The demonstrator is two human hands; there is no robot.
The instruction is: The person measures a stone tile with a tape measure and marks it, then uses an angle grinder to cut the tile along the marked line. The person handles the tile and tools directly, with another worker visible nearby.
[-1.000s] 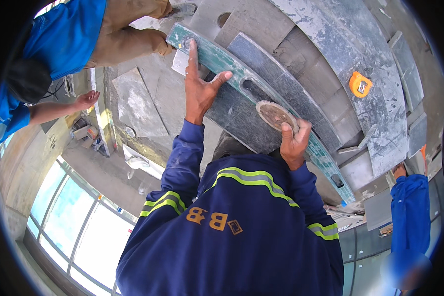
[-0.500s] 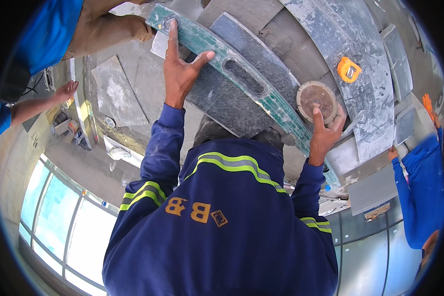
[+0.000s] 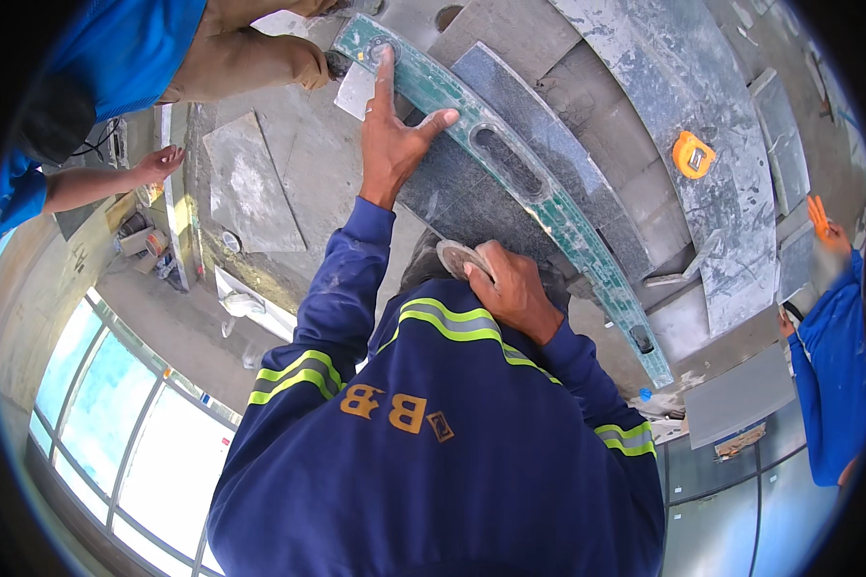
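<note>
A long green spirit level (image 3: 462, 125), dusted with grey, lies slantwise across dark stone slabs. Near its far left end my left hand (image 3: 394, 144) steadies it, index finger stretched onto the round vial and thumb spread along the edge; the other fingers are mostly hidden. Close to my waist, my right hand (image 3: 520, 288) grips a round cutting disc (image 3: 459, 258), seen tilted and partly covered by the fingers. Under the level are a dark slab (image 3: 452, 197) and a curved grey slab (image 3: 558, 144).
An orange tape measure (image 3: 692, 155) rests on a long dusty slab (image 3: 645, 67) at right. A loose stone plate (image 3: 248, 183) lies on the floor at left. Co-workers in blue are on both sides: one's bare hand (image 3: 159, 163) at left, another's orange-gloved hand (image 3: 826, 226) at right.
My right hand has carried the cutting disc from beside the level's near end back toward my waist. My left hand stays on the level. The whole view has shifted slightly.
</note>
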